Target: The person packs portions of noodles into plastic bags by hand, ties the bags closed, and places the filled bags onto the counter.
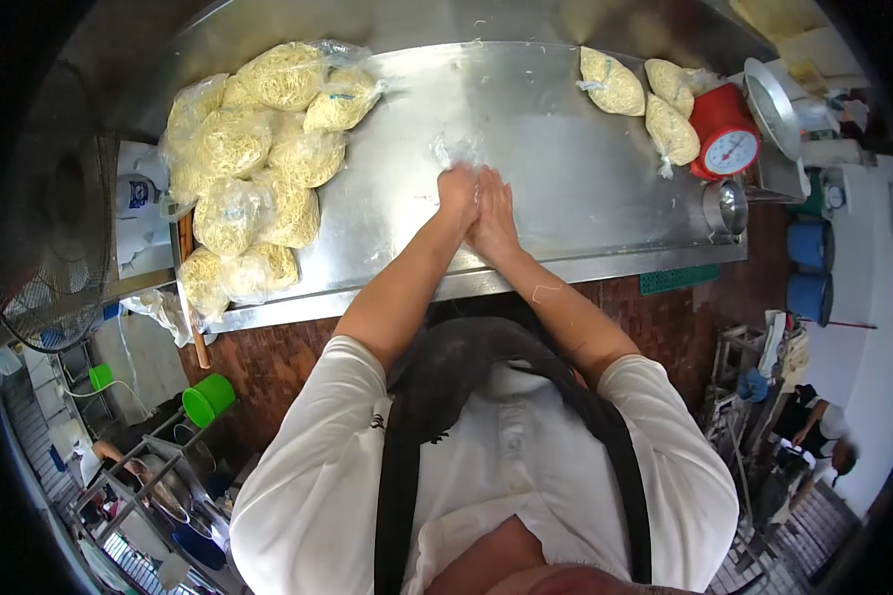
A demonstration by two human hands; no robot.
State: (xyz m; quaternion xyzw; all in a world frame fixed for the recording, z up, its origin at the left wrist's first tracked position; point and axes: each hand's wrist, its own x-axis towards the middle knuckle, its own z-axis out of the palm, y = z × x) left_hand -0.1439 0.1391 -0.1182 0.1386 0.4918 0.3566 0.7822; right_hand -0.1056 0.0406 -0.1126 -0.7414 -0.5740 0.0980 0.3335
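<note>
My left hand [456,196] is closed over the steel table, its fingers curled around a clear plastic bag [453,152]. The crumpled top of the bag sticks out beyond my fingers and looks slightly blurred. Against it lies my right hand [493,213], fingers stretched out and pressed alongside the left. Some of the clear film shows between the two hands; the rest is hidden. A thin strand clings to my right forearm.
Filled bags of noodles [233,139] are heaped at the table's left. Several smaller filled bags [612,81] lie at the back right, near a red dial scale [727,134]. A metal cup [726,206] stands by the right edge. A person [819,426] is at the far right.
</note>
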